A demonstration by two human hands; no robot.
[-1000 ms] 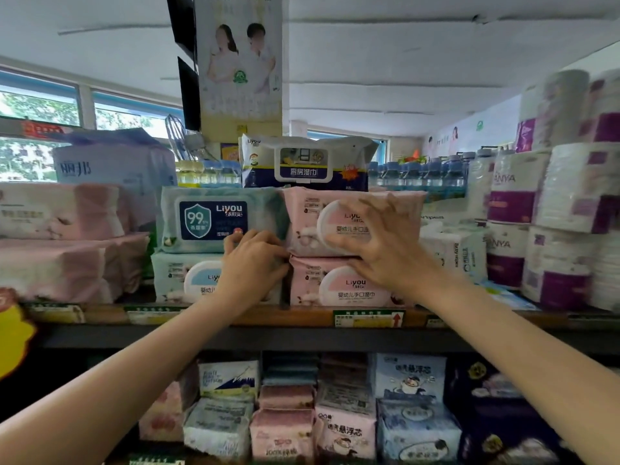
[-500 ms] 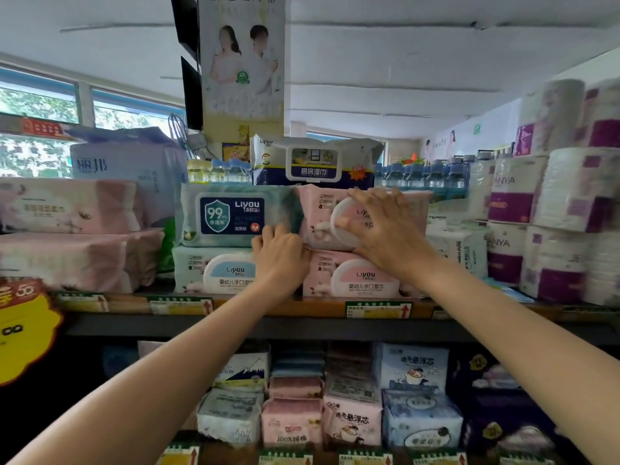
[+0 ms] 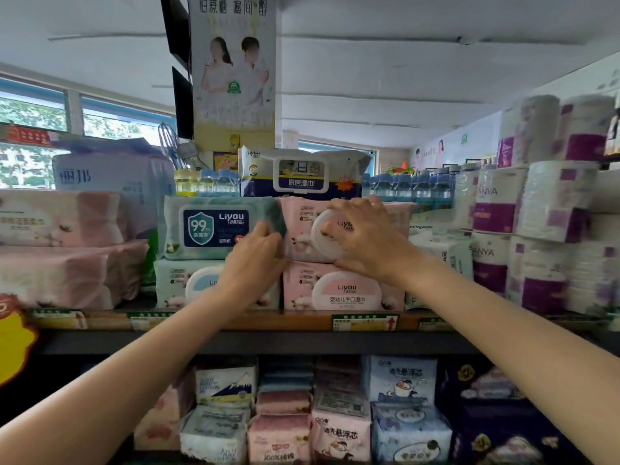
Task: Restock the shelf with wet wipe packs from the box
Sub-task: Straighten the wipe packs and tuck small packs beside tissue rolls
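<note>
On the wooden shelf (image 3: 288, 322) an upper pink wet wipe pack (image 3: 298, 226) lies on a lower pink pack (image 3: 342, 290). My right hand (image 3: 360, 236) lies spread over the upper pack's round white lid, fingers curved around it. My left hand (image 3: 255, 260) presses against that pack's left edge, at the seam with the teal Liyou pack (image 3: 214, 228). Below the teal pack sits a pale green pack (image 3: 188, 285), partly hidden by my left hand. A white and blue kitchen wipe pack (image 3: 302, 172) tops the stack. The box is not in view.
Pink tissue bundles (image 3: 63, 250) fill the shelf's left side. Purple-labelled toilet paper rolls (image 3: 536, 229) are stacked at the right. Water bottles (image 3: 409, 189) stand behind the packs. A lower shelf holds small tissue packs (image 3: 285, 427). A poster (image 3: 235, 68) hangs on a pillar.
Both hands have shifted slightly on the upper pink pack, the left hand climbing from the lower packs to the pack's left edge. The view has drawn a little closer to the shelf.
</note>
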